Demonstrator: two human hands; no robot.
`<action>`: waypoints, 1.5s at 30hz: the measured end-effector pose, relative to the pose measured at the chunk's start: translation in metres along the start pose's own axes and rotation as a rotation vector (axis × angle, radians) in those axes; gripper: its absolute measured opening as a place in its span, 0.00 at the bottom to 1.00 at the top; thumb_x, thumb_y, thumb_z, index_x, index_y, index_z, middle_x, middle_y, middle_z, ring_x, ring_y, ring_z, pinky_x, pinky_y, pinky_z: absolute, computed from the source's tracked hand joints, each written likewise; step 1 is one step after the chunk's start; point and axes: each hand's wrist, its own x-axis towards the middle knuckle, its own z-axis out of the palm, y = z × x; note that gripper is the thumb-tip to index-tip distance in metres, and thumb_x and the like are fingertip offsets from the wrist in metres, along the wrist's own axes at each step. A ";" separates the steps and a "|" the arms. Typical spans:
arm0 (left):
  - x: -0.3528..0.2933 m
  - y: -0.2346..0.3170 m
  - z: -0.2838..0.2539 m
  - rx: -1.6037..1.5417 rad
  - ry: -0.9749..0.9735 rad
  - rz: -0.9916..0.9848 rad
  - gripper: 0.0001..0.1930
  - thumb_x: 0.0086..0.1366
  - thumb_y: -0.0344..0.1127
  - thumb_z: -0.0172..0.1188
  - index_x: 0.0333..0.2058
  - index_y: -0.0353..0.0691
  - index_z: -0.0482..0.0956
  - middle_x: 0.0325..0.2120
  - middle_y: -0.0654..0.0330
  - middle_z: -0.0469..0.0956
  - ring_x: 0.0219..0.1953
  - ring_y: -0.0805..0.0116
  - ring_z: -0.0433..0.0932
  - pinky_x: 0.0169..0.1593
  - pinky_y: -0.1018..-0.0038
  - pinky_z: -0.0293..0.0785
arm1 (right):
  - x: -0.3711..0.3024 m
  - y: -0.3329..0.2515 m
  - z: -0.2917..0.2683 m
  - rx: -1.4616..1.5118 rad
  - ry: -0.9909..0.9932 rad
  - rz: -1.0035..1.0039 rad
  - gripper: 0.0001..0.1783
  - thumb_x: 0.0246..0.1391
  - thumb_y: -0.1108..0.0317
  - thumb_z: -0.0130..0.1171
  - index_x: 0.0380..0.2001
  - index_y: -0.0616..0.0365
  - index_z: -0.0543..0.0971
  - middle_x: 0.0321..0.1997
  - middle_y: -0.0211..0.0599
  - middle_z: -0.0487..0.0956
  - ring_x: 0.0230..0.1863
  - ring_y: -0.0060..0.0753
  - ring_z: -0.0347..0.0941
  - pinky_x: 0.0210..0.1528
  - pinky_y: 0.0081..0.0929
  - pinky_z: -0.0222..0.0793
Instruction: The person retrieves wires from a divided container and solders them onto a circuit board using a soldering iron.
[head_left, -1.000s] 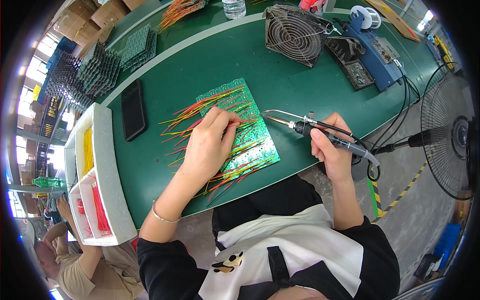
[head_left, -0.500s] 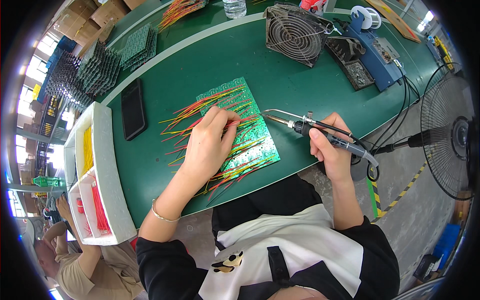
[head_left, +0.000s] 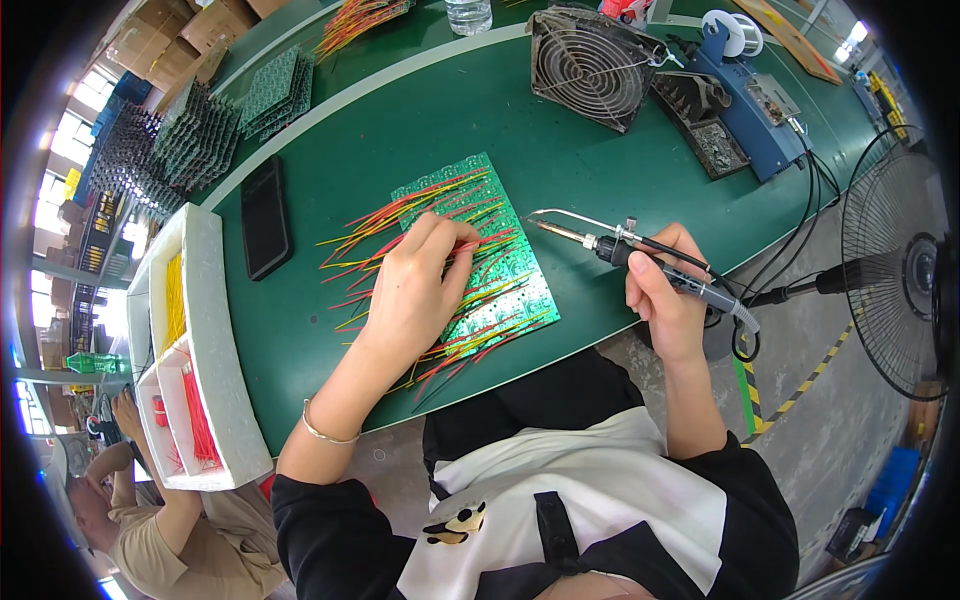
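A green circuit board panel lies on the green bench, with rows of red and yellow wires sticking out over its left side. My left hand is over the panel, thumb and fingers pinched on a red wire at the board's middle. In my right hand is a soldering iron, held like a pen, with a thin curved solder feed tube fixed above it. The iron's tip points left, just off the right edge of the panel and apart from it.
A white foam box of yellow and red wires stands left, beside a black phone. Behind are stacked boards, a square fan and a blue solder station. A round fan stands right; a co-worker sits left.
My right hand has drawn the soldering iron slightly to the right, its tip moving off the panel's edge. My left hand stays in place on the wire.
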 end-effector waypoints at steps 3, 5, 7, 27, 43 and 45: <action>0.000 0.001 0.000 -0.003 0.002 0.001 0.05 0.52 0.22 0.56 0.30 0.34 0.73 0.25 0.55 0.70 0.23 0.59 0.72 0.26 0.69 0.68 | 0.000 0.000 -0.001 0.010 0.029 -0.002 0.09 0.49 0.71 0.58 0.26 0.59 0.68 0.14 0.30 0.70 0.11 0.11 0.60 0.12 0.09 0.52; -0.001 0.002 0.001 -0.003 0.005 0.003 0.05 0.52 0.22 0.56 0.30 0.34 0.73 0.25 0.55 0.70 0.23 0.59 0.72 0.26 0.69 0.68 | 0.000 0.000 -0.002 0.065 0.054 -0.017 0.09 0.50 0.71 0.57 0.27 0.59 0.67 0.13 0.31 0.70 0.11 0.11 0.59 0.11 0.10 0.51; -0.002 0.002 0.002 -0.027 0.051 0.015 0.04 0.53 0.21 0.57 0.29 0.34 0.74 0.22 0.61 0.70 0.16 0.77 0.62 0.20 0.80 0.60 | -0.001 0.001 -0.003 0.104 0.083 -0.031 0.08 0.51 0.71 0.56 0.26 0.59 0.67 0.13 0.31 0.69 0.10 0.12 0.58 0.11 0.10 0.50; 0.014 0.008 -0.063 0.184 0.374 -0.183 0.03 0.53 0.23 0.58 0.28 0.35 0.76 0.24 0.59 0.76 0.21 0.73 0.74 0.24 0.76 0.70 | 0.002 0.000 -0.016 0.148 0.187 -0.088 0.07 0.52 0.72 0.56 0.28 0.60 0.67 0.14 0.32 0.68 0.12 0.15 0.58 0.15 0.14 0.53; -0.010 0.018 0.009 -0.016 0.089 0.117 0.05 0.48 0.22 0.59 0.25 0.37 0.73 0.23 0.61 0.72 0.19 0.64 0.73 0.20 0.73 0.68 | 0.000 -0.001 -0.013 0.055 0.218 -0.116 0.08 0.52 0.70 0.57 0.29 0.60 0.68 0.14 0.33 0.70 0.11 0.14 0.58 0.14 0.12 0.51; -0.011 0.018 0.009 -0.015 0.091 0.146 0.05 0.48 0.22 0.59 0.25 0.37 0.74 0.23 0.61 0.71 0.19 0.65 0.73 0.20 0.73 0.68 | -0.001 0.001 -0.014 0.066 0.223 -0.102 0.08 0.51 0.70 0.57 0.29 0.60 0.68 0.14 0.33 0.70 0.11 0.14 0.58 0.13 0.12 0.51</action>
